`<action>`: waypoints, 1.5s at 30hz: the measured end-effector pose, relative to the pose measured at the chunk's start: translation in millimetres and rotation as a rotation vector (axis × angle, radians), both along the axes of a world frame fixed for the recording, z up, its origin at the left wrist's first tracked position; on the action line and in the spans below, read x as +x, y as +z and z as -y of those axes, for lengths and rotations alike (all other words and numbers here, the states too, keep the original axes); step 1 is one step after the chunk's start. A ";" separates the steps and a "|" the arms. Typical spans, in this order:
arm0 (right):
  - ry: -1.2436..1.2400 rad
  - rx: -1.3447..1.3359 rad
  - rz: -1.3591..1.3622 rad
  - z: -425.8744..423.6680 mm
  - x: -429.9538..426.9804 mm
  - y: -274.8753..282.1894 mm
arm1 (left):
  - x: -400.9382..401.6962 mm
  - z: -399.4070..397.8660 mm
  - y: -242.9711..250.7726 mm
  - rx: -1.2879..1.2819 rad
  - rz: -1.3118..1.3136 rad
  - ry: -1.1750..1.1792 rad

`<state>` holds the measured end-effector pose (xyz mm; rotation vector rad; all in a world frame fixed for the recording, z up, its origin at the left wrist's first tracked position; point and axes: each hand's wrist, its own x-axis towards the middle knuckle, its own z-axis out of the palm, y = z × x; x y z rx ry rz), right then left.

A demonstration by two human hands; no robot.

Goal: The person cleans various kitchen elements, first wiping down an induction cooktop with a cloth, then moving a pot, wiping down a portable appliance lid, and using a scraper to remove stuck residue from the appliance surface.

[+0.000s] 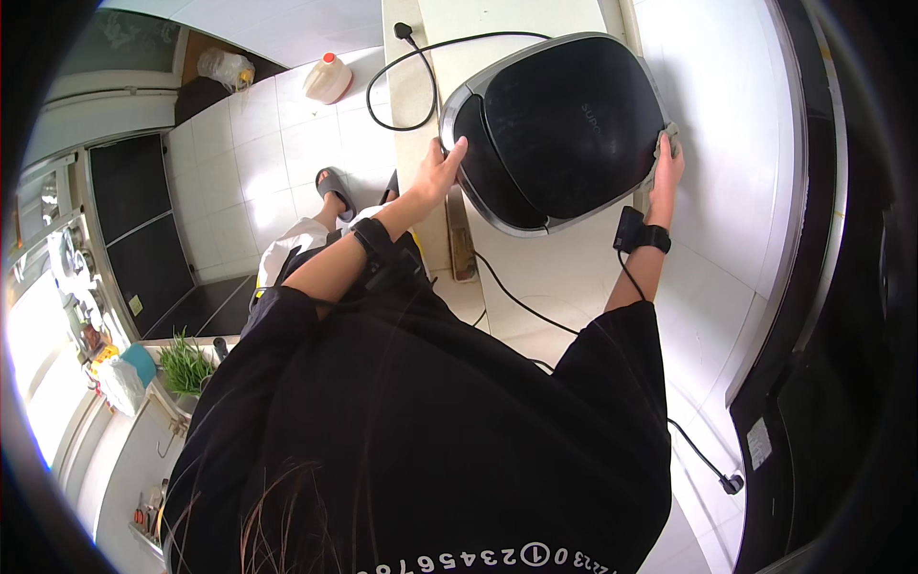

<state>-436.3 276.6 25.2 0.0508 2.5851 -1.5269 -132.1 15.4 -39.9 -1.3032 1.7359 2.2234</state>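
Observation:
In front of me, over a pale counter (527, 276), is a rice cooker (574, 122) with a glossy black lid and a silver rim. My left hand (439, 171) grips its left side, thumb on the rim and fingers hidden beneath the edge. At the opposite side, my right hand (668, 161) presses a greyish cloth (654, 168) against the cooker's wall. The cooker's underside is out of sight, so I cannot tell whether it is lifted. A black power cord (434, 86) loops out behind it, ending in a plug (403, 31).
A narrow brown object (460, 240) lies below my left hand. White wall tiles (706, 179) rise close on the right, beside a large black appliance (846, 359). A jug with a red cap (328, 79) stands on the tiled floor (258, 136). Another cord (527, 305) crosses the counter near me.

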 end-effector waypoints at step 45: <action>0.406 0.714 -0.735 102.8 22.1 -19.3 | -21.6 108.2 2.9 -0.364 0.061 -0.254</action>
